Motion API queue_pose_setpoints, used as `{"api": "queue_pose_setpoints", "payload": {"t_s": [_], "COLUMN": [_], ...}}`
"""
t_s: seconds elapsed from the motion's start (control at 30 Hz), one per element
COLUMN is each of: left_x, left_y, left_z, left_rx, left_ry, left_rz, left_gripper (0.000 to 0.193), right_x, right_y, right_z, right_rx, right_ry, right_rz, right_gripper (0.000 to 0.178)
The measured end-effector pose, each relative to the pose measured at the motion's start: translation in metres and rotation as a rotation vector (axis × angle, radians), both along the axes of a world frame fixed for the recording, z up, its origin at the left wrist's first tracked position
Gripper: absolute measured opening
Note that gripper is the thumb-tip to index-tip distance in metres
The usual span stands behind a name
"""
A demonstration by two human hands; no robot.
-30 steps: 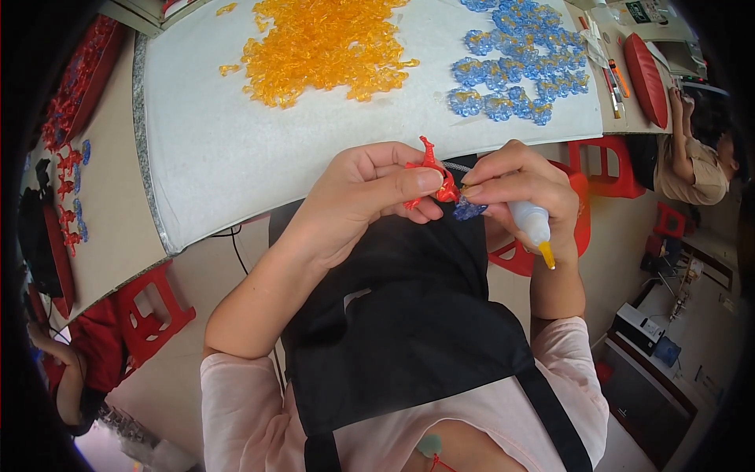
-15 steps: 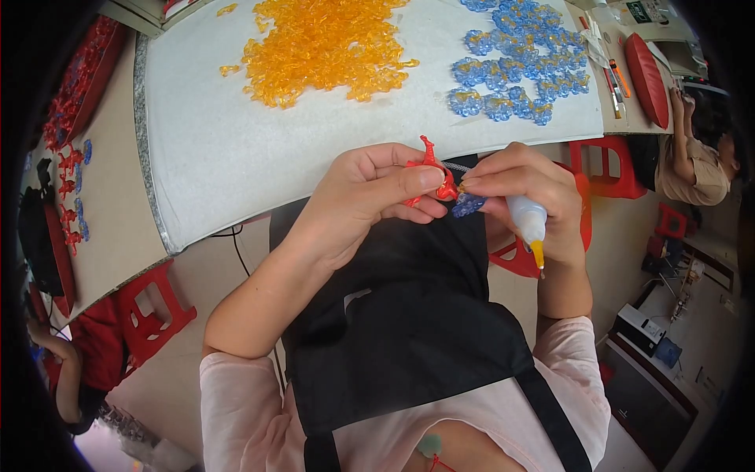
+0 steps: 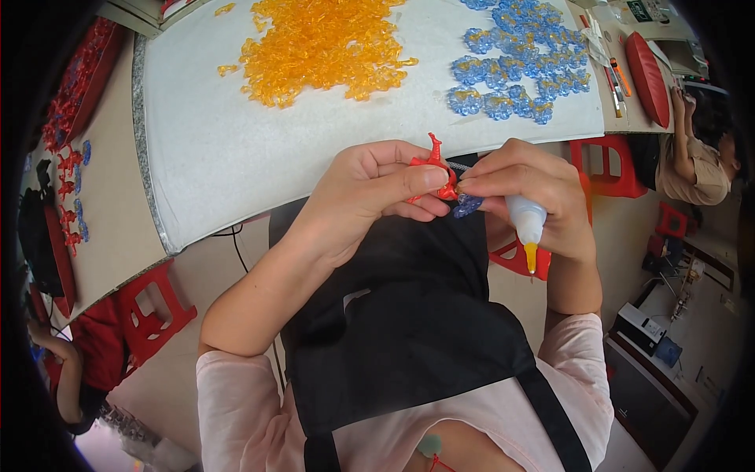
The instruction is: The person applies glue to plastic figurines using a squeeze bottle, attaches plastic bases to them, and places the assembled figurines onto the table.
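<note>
My left hand (image 3: 373,185) is closed on a small red plastic figure (image 3: 448,191), thumb on top, with a thin ridged stalk sticking up past the fingers. Against the figure's right side, my right hand (image 3: 543,185) pinches a small translucent blue plastic piece (image 3: 468,206) between thumb and fingers. A bit of yellow shows at the pinch; whether the two parts touch is hidden by the fingertips. Tucked in the same right hand is a white squeeze bottle (image 3: 527,216), its yellow nozzle pointing down, away from the parts. Both hands are over my black apron, at the table's near edge.
On the white-covered table (image 3: 204,157) lie a heap of orange translucent pieces (image 3: 322,55) and rows of blue clusters (image 3: 511,67). Brushes and an orange-handled tool (image 3: 620,79) lie at right. Red trays, red stools (image 3: 157,307) and other people are at both sides.
The red figure has shifted slightly right and its stalk stands a little higher. The bottle has tilted, so its nozzle points more straight down. Both hands keep their grips.
</note>
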State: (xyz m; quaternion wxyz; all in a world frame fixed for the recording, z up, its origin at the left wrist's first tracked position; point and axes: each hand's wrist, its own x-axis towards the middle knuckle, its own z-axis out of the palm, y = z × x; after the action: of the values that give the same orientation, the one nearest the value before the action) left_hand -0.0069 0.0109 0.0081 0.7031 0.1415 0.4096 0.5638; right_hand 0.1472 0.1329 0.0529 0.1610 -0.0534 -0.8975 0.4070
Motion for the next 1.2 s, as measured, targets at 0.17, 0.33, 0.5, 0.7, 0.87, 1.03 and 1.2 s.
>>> {"api": "queue_pose_setpoints", "payload": {"t_s": [0.17,0.33,0.5,0.7,0.87,1.03,1.2], "left_x": [-0.0013,-0.0011,-0.0010,-0.0003,-0.0005,0.0017,0.0045], "left_y": [0.0019,0.0019,0.0025,0.0033,0.0041,0.0062,0.0080], "left_z": [0.0022,0.0039,0.0023,0.0056,0.0048,0.0046,0.0068], "left_rx": [-0.013,0.007,0.000,-0.005,0.010,-0.048,-0.070], "left_ry": [-0.019,0.020,0.018,0.054,0.093,0.075,0.067], "left_rz": [-0.036,-0.054,-0.064,-0.073,-0.068,-0.108,-0.097], "left_gripper": [0.019,0.020,0.020,0.020,0.020,0.021,0.023], "right_x": [0.0015,0.0048,0.0063,0.0071,0.0072,0.0090,0.0095], "right_y": [0.0003,-0.0026,-0.0039,-0.0034,-0.0024,-0.0013,-0.0044], "right_z": [-0.0001,-0.0030,-0.0060,-0.0038,-0.0045,-0.0017,0.0016], "right_rx": [-0.009,0.000,-0.006,0.025,-0.002,0.051,0.065], "right_ry": [0.017,0.029,0.053,0.049,0.022,-0.014,-0.048], "right_rz": [0.023,-0.002,-0.023,0.002,0.013,0.032,-0.011], "right_gripper": [0.025,0.024,0.023,0.022,0.023,0.023,0.023]}}
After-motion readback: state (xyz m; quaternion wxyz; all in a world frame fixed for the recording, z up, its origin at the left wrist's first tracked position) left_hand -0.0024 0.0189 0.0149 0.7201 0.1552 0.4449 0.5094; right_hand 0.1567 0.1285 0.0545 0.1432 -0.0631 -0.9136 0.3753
